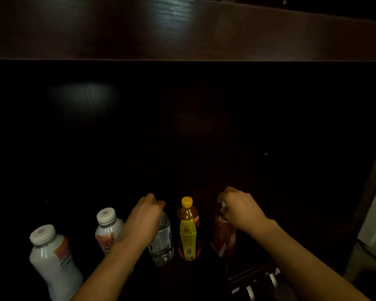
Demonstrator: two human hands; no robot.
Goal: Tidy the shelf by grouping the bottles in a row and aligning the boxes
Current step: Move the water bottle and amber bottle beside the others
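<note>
Your left hand (144,216) is curled over the top of the clear plastic water bottle (162,246). Your right hand (237,206) pinches the neck of the clear bottle of brown liquid (223,237). Both stand near the front edge of the dark wooden shelf (204,137), with the yellow-capped, yellow-labelled bottle (188,231) upright between them. They look filled, so probably weighty, smooth-walled and tippy; grip lower on the body. A white-capped white plastic bottle (108,229) stands just beside your left wrist.
</note>
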